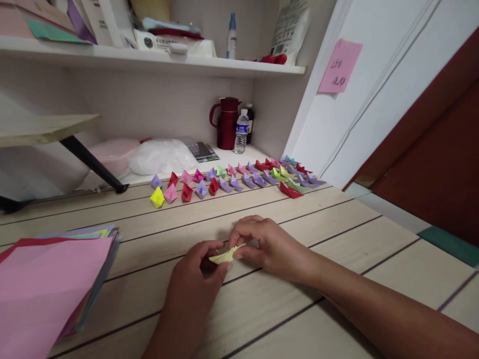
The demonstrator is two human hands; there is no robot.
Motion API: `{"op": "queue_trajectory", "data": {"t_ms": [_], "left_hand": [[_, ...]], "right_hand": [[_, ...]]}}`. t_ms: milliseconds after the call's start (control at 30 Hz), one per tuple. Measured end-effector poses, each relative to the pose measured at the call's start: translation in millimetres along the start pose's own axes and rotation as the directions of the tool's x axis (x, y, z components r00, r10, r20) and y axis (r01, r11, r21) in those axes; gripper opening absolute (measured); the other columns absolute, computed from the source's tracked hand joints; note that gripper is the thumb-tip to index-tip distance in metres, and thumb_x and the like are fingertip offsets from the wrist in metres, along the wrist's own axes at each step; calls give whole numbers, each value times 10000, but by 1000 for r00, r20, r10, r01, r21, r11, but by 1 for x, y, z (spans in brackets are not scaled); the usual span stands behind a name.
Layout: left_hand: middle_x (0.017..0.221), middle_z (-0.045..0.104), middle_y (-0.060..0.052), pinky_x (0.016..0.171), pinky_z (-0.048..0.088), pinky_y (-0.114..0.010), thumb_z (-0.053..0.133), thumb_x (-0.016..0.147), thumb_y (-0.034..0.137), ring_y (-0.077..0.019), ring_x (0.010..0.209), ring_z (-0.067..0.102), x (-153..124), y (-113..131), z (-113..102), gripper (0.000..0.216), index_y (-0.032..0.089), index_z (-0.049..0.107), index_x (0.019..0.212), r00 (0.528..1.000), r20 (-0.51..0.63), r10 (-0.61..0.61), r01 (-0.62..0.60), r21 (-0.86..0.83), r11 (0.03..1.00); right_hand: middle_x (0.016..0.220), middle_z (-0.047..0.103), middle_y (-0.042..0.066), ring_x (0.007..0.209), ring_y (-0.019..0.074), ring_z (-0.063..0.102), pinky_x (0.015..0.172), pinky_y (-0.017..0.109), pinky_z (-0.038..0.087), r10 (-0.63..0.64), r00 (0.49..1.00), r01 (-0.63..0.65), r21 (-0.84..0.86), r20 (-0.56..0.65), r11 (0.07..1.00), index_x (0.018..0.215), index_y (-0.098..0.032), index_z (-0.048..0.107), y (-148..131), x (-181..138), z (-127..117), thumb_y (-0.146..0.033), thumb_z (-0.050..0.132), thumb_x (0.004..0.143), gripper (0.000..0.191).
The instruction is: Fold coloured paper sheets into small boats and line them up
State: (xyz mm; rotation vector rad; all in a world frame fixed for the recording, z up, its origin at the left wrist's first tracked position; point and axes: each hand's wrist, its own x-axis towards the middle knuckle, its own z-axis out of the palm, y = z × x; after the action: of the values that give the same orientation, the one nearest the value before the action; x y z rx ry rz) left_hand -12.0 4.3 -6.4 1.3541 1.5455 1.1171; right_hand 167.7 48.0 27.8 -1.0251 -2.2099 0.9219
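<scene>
A small pale yellow paper boat [224, 256] is held between both hands, just above the middle of the wooden table [284, 309]. My left hand [194, 274] grips its left end, thumb in front and fingers behind. My right hand [258, 242] pinches the right end between thumb and curled fingers. Part of the folded paper is hidden by the fingers. Beyond the hands, several folded paper boats stand in rows, among them a yellow one [157, 198] at the left and a red one [290, 190] toward the right.
A stack of coloured paper sheets [56, 284] lies at the left. A small stand with a black leg [93, 162] rises behind it. At the back are a clear plastic bag [160, 157], a dark red jug [227, 124] and a water bottle [241, 132], below a white shelf [232, 66].
</scene>
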Motion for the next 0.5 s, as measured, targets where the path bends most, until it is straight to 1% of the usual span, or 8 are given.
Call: {"op": "queue_trajectory", "data": {"t_ms": [33,100,133,167,267,367,433,500], "left_hand": [[850,699,-22,645,460,-307,702,655,339,-187,685,610,-1,1,0,295,243,702,933,1000,-8,5,-5,18,1000],[835,705,-21,680,467,-313,699,652,302,-202,723,635,-1,3,-2,257,250,705,903,999,-32,39,-37,45,998],[832,704,-17,694,467,-312,696,652,285,-203,735,639,-1,4,-4,240,253,702,890,997,-39,60,-58,54,997],[831,703,-12,698,462,-309,693,658,274,-199,733,637,0,5,-5,224,256,698,881,996,-35,79,-77,63,995],[758,678,9,655,430,-287,678,702,293,-173,668,592,1,8,-11,158,255,697,854,995,12,97,-98,97,990],[659,613,26,599,384,-268,671,741,343,-159,634,533,2,8,-13,166,245,706,870,995,75,64,-70,91,993],[706,621,27,592,375,-259,669,754,336,-149,647,519,2,7,-14,225,247,696,960,990,130,51,-54,22,998],[820,649,21,612,383,-254,663,766,305,-136,675,517,3,6,-14,273,259,663,1035,979,189,76,-65,-63,996]], "right_hand": [[709,635,-37,698,134,579,823,284,442,-70,997,69,-63,-17,996,863,-212,653,0,0,0,-94,648,814,128],[670,615,-54,673,127,570,1007,359,361,-187,982,180,-156,-30,971,880,-218,645,0,0,0,-73,643,824,155],[660,610,-61,655,121,565,1049,376,323,-218,975,210,-171,-30,963,887,-219,640,0,1,0,-66,643,826,164],[667,615,-60,654,120,567,1050,372,323,-224,974,215,-168,-37,962,887,-218,637,-1,1,0,-63,643,828,166],[746,655,-27,755,143,600,888,296,423,-141,986,132,-104,-88,986,849,-214,645,-2,1,-1,-72,655,820,145],[794,673,-10,804,154,609,728,235,438,-59,993,58,-7,-98,998,820,-204,658,-4,2,-3,-78,662,808,127],[799,679,-12,781,146,610,703,222,438,-39,997,43,61,-74,997,825,-198,661,-4,2,-4,-88,661,808,111],[800,681,-10,767,144,610,695,220,441,-20,999,25,117,-41,993,834,-193,661,-2,2,-5,-111,655,819,83]]}}
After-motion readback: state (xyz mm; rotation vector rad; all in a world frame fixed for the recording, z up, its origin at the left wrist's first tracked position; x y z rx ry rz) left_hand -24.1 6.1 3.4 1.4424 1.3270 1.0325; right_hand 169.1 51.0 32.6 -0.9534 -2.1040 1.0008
